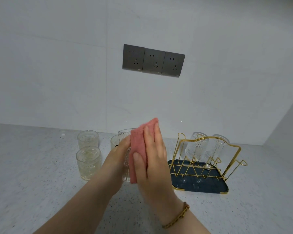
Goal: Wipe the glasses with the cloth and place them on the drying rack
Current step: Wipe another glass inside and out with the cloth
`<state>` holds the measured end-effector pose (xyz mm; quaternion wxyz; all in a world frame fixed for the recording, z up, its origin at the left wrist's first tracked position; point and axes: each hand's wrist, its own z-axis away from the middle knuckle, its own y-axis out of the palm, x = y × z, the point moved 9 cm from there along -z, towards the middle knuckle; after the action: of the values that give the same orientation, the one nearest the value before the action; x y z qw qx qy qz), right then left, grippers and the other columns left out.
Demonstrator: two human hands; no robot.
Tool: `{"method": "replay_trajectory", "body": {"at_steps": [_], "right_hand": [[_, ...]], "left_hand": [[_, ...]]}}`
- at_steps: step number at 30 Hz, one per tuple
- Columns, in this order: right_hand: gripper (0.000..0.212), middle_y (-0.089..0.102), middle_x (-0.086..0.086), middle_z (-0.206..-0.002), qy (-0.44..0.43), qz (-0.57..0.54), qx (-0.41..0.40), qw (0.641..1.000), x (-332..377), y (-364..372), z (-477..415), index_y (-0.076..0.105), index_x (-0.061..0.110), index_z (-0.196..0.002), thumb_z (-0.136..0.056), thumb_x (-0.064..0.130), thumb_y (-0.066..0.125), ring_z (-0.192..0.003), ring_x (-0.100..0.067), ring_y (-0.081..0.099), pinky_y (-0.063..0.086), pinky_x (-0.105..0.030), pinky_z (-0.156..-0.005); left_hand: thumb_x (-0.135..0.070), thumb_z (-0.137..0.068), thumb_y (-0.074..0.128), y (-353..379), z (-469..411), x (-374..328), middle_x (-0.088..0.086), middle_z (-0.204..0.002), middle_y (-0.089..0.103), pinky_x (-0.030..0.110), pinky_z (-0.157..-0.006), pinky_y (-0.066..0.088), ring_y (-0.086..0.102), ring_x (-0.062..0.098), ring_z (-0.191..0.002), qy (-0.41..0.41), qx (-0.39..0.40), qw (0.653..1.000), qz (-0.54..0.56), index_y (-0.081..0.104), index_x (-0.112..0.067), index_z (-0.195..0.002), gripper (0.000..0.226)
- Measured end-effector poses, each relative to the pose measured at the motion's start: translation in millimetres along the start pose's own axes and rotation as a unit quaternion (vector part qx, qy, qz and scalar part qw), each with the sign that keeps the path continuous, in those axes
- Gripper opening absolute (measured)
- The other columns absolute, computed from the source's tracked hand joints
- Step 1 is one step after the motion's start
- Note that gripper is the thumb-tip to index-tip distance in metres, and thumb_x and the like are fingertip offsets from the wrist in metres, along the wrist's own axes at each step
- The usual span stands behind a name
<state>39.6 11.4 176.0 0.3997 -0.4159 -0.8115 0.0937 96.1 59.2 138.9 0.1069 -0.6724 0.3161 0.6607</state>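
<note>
Two bare forearms reach in from the near edge, the right one wearing a braided gold-brown bracelet at the wrist. The right hand is held upright with its fingers straight and together, pressing a pink textured cloth flat against the right side of a clear ribbed glass. The left hand grips that glass from the left, its fingers curled round the wall, holding it above the white speckled table. Left of the hands two embossed yellowish tumblers stand upright on the table, a near tumbler and a far tumbler, close together. A third tumbler shows partly behind the left hand. Right of the hands sits a gold wire drying rack on a dark blue tray with gold corners. Two clear ribbed glasses hang upside down on its far pegs, one to the left and one to the right. On the grey wall beyond, three dark grey power sockets sit in a row.
</note>
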Motion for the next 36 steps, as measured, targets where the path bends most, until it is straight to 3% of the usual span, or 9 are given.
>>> {"method": "replay_trajectory", "body": {"at_steps": [3, 8, 11, 14, 17, 20, 23, 30, 36], "right_hand": [[0.050, 0.011, 0.017, -0.151, 0.075, -0.101, 0.031, 0.992, -18.7, -7.9, -16.4, 0.005, 0.047, -0.136, -0.089, 0.051, 0.022, -0.137, 0.002, 0.015, 0.021, -0.010, -0.109], [0.053, 0.059, -0.007, -0.117, 0.221, -0.340, 0.100, 0.908, -36.1, 16.2, 7.4, 0.040, 0.019, -0.129, -0.089, 0.052, 0.028, -0.100, -0.012, 0.062, 0.054, -0.025, -0.078], [0.059, 0.028, 0.008, -0.148, 0.120, -0.214, 0.035, 0.969, -15.8, 11.7, 14.2, 0.014, 0.037, -0.140, -0.084, 0.049, 0.032, -0.134, -0.001, 0.029, 0.027, -0.029, -0.112], [0.053, 0.002, 0.017, -0.151, 0.050, -0.103, 0.016, 0.993, -3.6, 1.9, 1.9, -0.002, 0.046, -0.129, -0.083, 0.048, 0.025, -0.136, 0.011, 0.001, 0.006, -0.010, -0.111], [0.042, 0.043, 0.007, -0.136, 0.127, -0.246, 0.052, 0.960, -13.9, -1.9, -7.0, 0.021, 0.042, -0.132, -0.091, 0.046, 0.030, -0.120, 0.009, 0.042, 0.038, -0.016, -0.100], [0.037, 0.060, 0.009, -0.100, 0.180, -0.345, 0.079, 0.918, -22.1, 6.3, 2.9, 0.044, 0.028, -0.120, -0.092, 0.043, 0.024, -0.086, -0.002, 0.063, 0.052, -0.016, -0.071], [0.046, 0.061, 0.002, -0.105, 0.198, -0.320, 0.068, 0.924, -27.3, 17.2, 23.0, 0.041, 0.032, -0.125, -0.086, 0.054, 0.031, -0.082, -0.010, 0.059, 0.050, -0.015, -0.067], [0.045, 0.045, 0.008, -0.134, 0.204, -0.283, 0.038, 0.936, -29.8, 7.9, 22.2, 0.028, 0.049, -0.123, -0.079, 0.048, 0.036, -0.116, -0.008, 0.048, 0.039, -0.033, -0.105], [0.049, -0.008, 0.032, -0.141, 0.093, -0.047, 0.002, 0.995, -26.4, 0.0, 12.2, 0.000, 0.057, -0.121, -0.084, 0.053, 0.031, -0.127, 0.025, -0.005, 0.004, 0.004, -0.100]], "left_hand": [[-0.052, -0.077, 0.053, 3.9, 3.9, 3.5, 0.005, -0.084, 0.075, 0.028, -0.060, 0.056, 0.072, 0.018, -0.077, -0.009, -0.006, 0.999, 0.042, 0.068, -0.015, -0.096, 0.044], [-0.056, -0.060, 0.047, -9.0, -0.2, -0.4, 0.012, -0.090, 0.071, 0.045, -0.080, 0.053, 0.068, 0.031, -0.085, -0.033, -0.057, 0.996, 0.063, 0.063, -0.011, -0.104, 0.065], [-0.065, -0.062, 0.059, -13.9, -1.8, -5.2, 0.005, -0.105, 0.071, 0.043, -0.092, 0.048, 0.066, 0.023, -0.100, -0.022, -0.061, 0.998, 0.026, 0.065, -0.017, -0.108, 0.067], [-0.064, -0.063, 0.056, -11.0, 3.3, -3.1, -0.004, -0.094, 0.075, 0.031, -0.082, 0.051, 0.069, 0.007, -0.090, -0.018, -0.056, 0.998, 0.014, 0.071, -0.023, -0.095, 0.054], [-0.056, -0.063, 0.047, -2.2, 9.6, -7.8, -0.003, -0.075, 0.075, 0.035, -0.070, 0.055, 0.071, 0.012, -0.073, -0.009, -0.049, 0.999, 0.013, 0.075, -0.027, -0.071, 0.041], [-0.062, -0.047, 0.051, -11.1, 7.2, -8.0, 0.005, -0.081, 0.074, 0.048, -0.085, 0.051, 0.069, 0.028, -0.085, -0.021, -0.087, 0.996, 0.025, 0.071, -0.020, -0.081, 0.058], [-0.063, -0.048, 0.051, -16.8, 4.7, -8.0, 0.015, -0.099, 0.071, 0.050, -0.091, 0.049, 0.066, 0.035, -0.095, -0.031, -0.107, 0.993, 0.040, 0.067, -0.014, -0.098, 0.072], [-0.075, -0.068, 0.051, -30.1, 0.0, 1.9, 0.003, -0.107, 0.067, 0.035, -0.085, 0.048, 0.063, 0.018, -0.097, -0.032, -0.174, 0.984, -0.024, 0.059, -0.016, -0.109, 0.073], [-0.065, -0.083, 0.032, -20.6, 2.8, 25.6, -0.008, -0.120, 0.052, 0.035, -0.096, 0.041, 0.056, 0.026, -0.115, -0.120, -0.137, 0.982, -0.048, 0.047, -0.018, -0.131, 0.069]]}}
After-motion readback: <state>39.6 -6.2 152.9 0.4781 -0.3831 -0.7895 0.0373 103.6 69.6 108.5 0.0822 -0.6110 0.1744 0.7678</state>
